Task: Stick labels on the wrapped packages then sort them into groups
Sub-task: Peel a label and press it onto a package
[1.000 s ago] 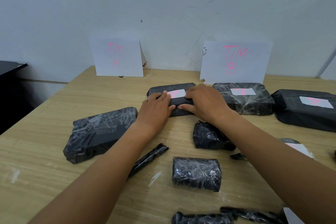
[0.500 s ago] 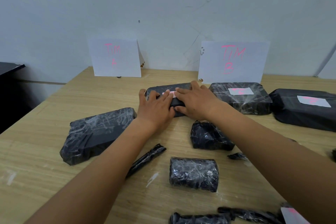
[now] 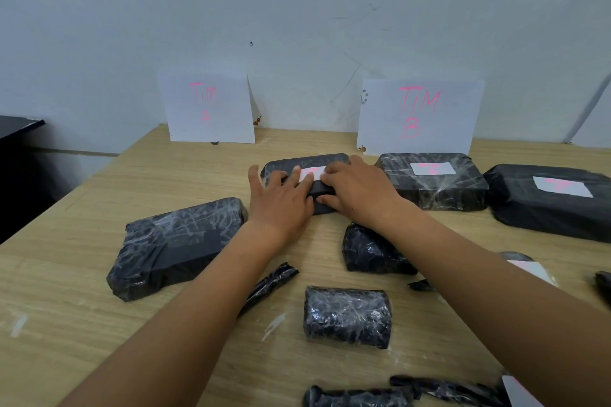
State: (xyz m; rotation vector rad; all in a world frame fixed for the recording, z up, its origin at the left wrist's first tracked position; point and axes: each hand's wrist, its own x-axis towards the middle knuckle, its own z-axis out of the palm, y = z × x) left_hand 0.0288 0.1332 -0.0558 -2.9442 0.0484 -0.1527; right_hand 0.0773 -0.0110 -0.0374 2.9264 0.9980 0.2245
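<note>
The black wrapped package (image 3: 309, 160) being labelled lies flat on the wooden counter (image 3: 158, 182), at the middle of the view, with a white label (image 3: 312, 172) bearing pink writing on its top face. The left hand (image 3: 281, 203) rests on the package's left half, its fingers (image 3: 305, 181) spread and straight, tips touching the label's left end, thumb held out to the side. The right hand (image 3: 362, 190) covers the right half, its fingers (image 3: 334, 172) lying close together and flat on the label's right end, thumb against the near edge. At 3 o'clock sit 2 labelled packages (image 3: 429, 190), side by side. At 8 o'clock lies a large unlabelled package (image 3: 175, 248). At 5 o'clock is a small crumpled bundle (image 3: 370, 251), and at 6 o'clock a short roll (image 3: 347, 315) and a thin wrapped stick (image 3: 272, 282). Against the wall stand 2 paper signs: "TIM A" (image 3: 208, 109) at 11 o'clock, "TIM B" (image 3: 420, 116) at 1 o'clock.
</note>
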